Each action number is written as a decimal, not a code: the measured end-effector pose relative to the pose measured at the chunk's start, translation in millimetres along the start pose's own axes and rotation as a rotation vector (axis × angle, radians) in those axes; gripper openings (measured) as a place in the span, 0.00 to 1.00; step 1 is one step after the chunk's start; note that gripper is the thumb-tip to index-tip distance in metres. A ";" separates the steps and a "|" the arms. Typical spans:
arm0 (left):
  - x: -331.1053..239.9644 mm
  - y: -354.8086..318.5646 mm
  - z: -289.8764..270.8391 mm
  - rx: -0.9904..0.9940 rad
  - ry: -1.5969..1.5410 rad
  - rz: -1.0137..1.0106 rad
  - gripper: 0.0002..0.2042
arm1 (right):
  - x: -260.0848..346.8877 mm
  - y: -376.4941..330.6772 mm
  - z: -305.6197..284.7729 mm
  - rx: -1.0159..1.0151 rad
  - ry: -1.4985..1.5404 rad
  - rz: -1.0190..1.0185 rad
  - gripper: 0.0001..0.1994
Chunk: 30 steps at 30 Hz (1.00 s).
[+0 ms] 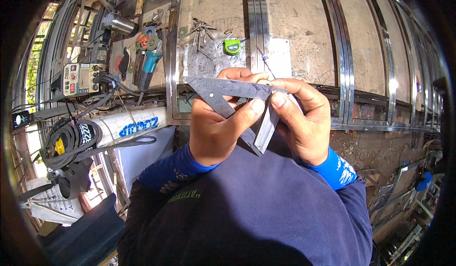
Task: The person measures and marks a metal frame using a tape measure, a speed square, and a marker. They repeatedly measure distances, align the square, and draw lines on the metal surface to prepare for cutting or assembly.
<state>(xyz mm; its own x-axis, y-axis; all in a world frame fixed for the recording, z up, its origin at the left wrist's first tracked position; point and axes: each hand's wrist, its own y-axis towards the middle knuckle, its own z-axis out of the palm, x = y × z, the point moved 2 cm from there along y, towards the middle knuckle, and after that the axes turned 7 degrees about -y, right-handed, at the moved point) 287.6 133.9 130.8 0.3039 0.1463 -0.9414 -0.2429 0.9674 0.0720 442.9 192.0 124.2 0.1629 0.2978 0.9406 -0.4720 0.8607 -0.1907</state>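
Observation:
Above my lap I hold a grey metal triangle square, made of flat bars with small markings along the top one. My left hand is closed round its left side, thumb pressed on the face near the middle. At the right corner my right hand pinches it between thumb and fingers. A small tan bit shows at the fingertips along the upper edge; I cannot make out what it is. Beyond my hands lie a green tape measure and several loose metal pieces on a scuffed metal plate.
An angle grinder lies to the left, beside a silver cylinder. Further left stand a welding machine and coiled black cables by a white sack. Shiny metal tubes cross the brown boards ahead and right.

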 end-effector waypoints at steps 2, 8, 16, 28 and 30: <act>-0.9 1.4 -0.5 0.010 0.020 0.003 0.17 | -1.3 0.3 1.7 -0.008 -0.003 -0.013 0.09; 1.8 0.6 1.1 -0.094 -0.053 -0.119 0.17 | -5.0 -0.5 3.9 -0.004 -0.005 0.013 0.09; 8.0 2.8 -1.4 -0.146 -0.061 -0.193 0.15 | -13.4 2.0 4.0 -0.013 -0.003 0.040 0.08; 18.4 2.8 -8.4 -0.156 -0.061 -0.305 0.17 | -28.2 5.3 2.2 -0.032 0.008 0.092 0.09; 18.8 3.3 -10.2 -0.141 -0.051 -0.330 0.17 | -28.8 5.1 1.3 -0.030 -0.010 0.088 0.09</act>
<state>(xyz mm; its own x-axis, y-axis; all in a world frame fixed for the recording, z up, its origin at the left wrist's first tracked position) 283.1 137.7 110.0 0.4322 -0.1555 -0.8883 -0.2479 0.9266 -0.2828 434.7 187.3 96.5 0.1137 0.3687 0.9226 -0.4581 0.8434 -0.2806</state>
